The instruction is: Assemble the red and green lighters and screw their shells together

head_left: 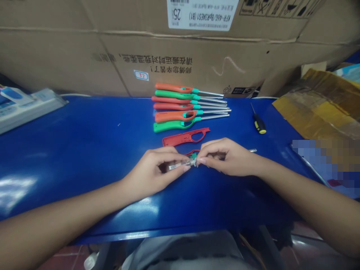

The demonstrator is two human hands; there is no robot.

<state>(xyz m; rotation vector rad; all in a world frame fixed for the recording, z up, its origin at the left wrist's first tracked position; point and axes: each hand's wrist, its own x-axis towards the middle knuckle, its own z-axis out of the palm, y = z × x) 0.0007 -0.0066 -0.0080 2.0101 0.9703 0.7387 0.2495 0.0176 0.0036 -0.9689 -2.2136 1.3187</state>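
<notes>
Between the thumb and fingers of my left hand (157,167) is a clear lighter gas tank (179,164), held nearly level. My right hand (226,157) is closed in a pinch at the white fitting (194,161) on the tank's right end. Just behind the fingertips shows a small teal part (194,155), with a red curved edge of a lighter shell (191,152) mostly hidden by the hands. A metal tube tip (253,150) sticks out beyond my right wrist. Farther back, an open red lighter half shell (177,140) lies on the table.
Several long-nosed lighters (174,116) in orange, green and red lie in a row at the back of the blue table (84,150). A black and yellow screwdriver (258,123) is to their right. A cardboard box (84,56) stands behind, a power strip (28,107) at left, a taped carton (317,108) at right.
</notes>
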